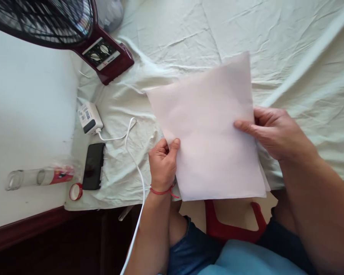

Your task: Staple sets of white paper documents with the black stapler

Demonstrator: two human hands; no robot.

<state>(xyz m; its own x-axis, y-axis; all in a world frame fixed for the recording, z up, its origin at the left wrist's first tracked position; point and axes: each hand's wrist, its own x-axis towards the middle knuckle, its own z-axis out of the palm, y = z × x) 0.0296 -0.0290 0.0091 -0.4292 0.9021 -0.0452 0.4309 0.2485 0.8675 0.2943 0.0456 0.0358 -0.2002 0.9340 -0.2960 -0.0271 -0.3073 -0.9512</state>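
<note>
A: Where was the paper (212, 130)?

B: Held up between both hands, over the sheet-covered bed (289, 46). The left hand (163, 164) pinched its near left edge, thumb on top. The right hand (271, 133) gripped the right edge, fingers laid across the face.

A: Folded at all?

B: Not that I could see. It was flat and uncreased, tilted, its far corner pointing away. A second edge peeked out near the right wrist, so it may have been more than one sheet; I couldn't tell.

A: So how far along?

B: Early, I'd judge. The paper was picked up and squared in the hands, nothing shaped yet.

A: Anything close by?

B: Left of the left hand lay a white cable (132, 152), a charger (88, 118) and a phone (93, 166). Beyond those stood a fan (103, 53); further left lay a bottle (40, 177).
</note>
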